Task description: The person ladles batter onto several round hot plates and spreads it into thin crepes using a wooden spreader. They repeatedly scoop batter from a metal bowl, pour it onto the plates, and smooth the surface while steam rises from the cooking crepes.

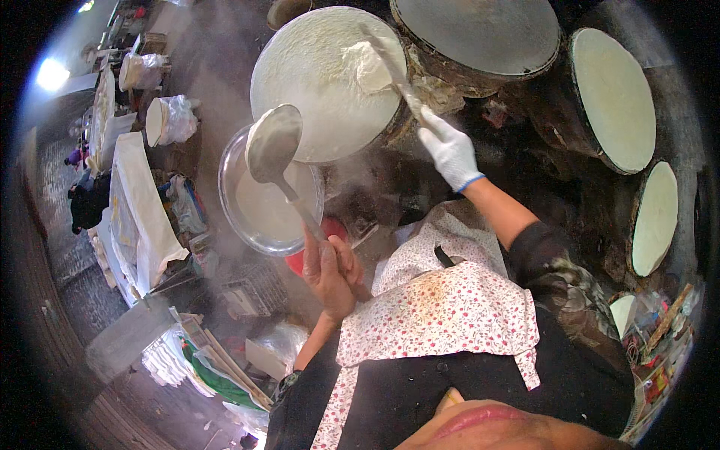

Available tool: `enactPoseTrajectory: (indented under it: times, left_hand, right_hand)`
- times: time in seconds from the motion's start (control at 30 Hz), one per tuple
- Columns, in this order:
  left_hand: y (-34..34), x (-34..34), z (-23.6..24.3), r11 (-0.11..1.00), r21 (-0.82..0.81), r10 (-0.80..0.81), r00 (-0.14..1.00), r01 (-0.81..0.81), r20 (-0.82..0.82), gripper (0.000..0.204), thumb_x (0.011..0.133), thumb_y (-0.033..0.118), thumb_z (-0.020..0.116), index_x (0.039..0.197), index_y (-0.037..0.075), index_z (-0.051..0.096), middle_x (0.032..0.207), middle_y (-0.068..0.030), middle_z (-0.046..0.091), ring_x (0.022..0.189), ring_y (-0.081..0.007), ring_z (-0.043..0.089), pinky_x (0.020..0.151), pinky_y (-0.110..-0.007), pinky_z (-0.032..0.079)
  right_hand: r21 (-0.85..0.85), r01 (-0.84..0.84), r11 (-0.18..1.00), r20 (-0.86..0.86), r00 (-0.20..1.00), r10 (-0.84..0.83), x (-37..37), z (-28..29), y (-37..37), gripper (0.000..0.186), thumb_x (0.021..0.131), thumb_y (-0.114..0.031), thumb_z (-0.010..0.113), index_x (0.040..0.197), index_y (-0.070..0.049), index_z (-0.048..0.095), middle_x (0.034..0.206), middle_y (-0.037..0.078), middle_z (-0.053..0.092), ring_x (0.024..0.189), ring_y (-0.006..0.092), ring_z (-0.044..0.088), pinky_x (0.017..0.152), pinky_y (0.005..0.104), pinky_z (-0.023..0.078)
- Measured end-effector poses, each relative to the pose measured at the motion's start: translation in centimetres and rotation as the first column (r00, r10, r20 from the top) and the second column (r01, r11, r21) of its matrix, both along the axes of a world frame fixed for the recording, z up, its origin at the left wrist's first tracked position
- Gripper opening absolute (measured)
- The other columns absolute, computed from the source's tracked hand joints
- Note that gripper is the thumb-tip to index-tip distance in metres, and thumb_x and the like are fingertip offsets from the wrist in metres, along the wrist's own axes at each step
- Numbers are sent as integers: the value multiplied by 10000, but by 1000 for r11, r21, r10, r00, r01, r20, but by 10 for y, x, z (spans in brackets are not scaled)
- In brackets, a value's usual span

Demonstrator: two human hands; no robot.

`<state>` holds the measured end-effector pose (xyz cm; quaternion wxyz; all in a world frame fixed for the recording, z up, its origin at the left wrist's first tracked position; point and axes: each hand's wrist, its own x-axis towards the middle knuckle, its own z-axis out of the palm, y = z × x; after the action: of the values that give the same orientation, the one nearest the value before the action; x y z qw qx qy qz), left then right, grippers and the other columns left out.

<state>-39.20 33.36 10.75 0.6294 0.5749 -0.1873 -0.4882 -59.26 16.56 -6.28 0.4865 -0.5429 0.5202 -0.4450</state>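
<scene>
My bare left hand (330,274) is closed round the handle of a large metal ladle (275,146). The ladle's round bowl hangs over a clear basin (226,180) of pale batter (274,202). In its white glove, my right hand (452,156) grips a long flat scraper (401,84), which reaches over a round griddle (311,82) coated with pale, wet batter. Beside the scraper's blade sits a thick creamy lump of batter (369,66), near the griddle's right side. Steam blurs part of the surface.
A bare-looking grey griddle (480,30) stands at the upper right. Two more, a larger one (613,101) and a smaller one (655,217), carry pale sheets. A red container (296,261) shows under the basin. Left lie a cloth-covered table (150,225) and a plastic-wrapped round stack (172,120).
</scene>
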Motion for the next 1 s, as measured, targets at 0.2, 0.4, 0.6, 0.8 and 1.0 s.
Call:
enactPoseTrajectory:
  times: [0.2, 0.4, 0.6, 0.8, 1.0]
  left_hand:
    - [0, 14, 8, 996, 41, -78, 991, 83, -106, 595, 1161, 189, 384, 1717, 218, 176, 772, -9, 407, 555, -86, 400, 452, -234, 380]
    - [-66, 42, 6, 990, 132, -54, 998, 55, -11, 616, 1153, 232, 418, 1712, 162, 168, 781, 6, 409, 555, -71, 401, 440, -226, 407]
    - [-136, 63, -28, 995, -54, -97, 947, 85, -305, 591, 1146, 204, 445, 1696, 174, 231, 814, -2, 448, 555, -64, 398, 449, -227, 416]
    - [-120, 43, -32, 995, 59, -46, 917, 75, -396, 599, 1148, 192, 430, 1704, 200, 205, 821, -12, 478, 570, -71, 416, 478, -235, 424]
    - [-106, 10, -24, 985, 172, 77, 832, 22, -549, 522, 1147, 183, 410, 1656, 229, 303, 801, 10, 456, 582, -65, 421, 503, -242, 435]
  right_hand:
    - [313, -215, 925, 0, 974, 227, 25, -3, -64, 428, 1012, -192, 706, 1407, -32, 672, 1444, 150, 672, 1317, 205, 642, 1148, 310, 452]
    - [-13, -338, 941, -98, 937, 335, 24, 15, -103, 502, 1012, -362, 672, 1425, -76, 659, 1386, 170, 699, 1287, 292, 675, 1095, 353, 500]
    - [4, -308, 951, -227, 926, 301, 5, 7, -65, 412, 1038, -278, 668, 1412, -105, 674, 1383, 159, 706, 1270, 246, 688, 1092, 334, 504]
    - [119, -338, 934, -247, 900, 358, -17, 7, -53, 427, 1033, -249, 694, 1424, -82, 663, 1408, 145, 694, 1262, 229, 692, 1075, 309, 510]
    - [172, -323, 931, -327, 873, 363, 2, 3, -51, 430, 1036, -280, 686, 1440, -135, 656, 1415, 112, 686, 1268, 228, 688, 1043, 307, 522]
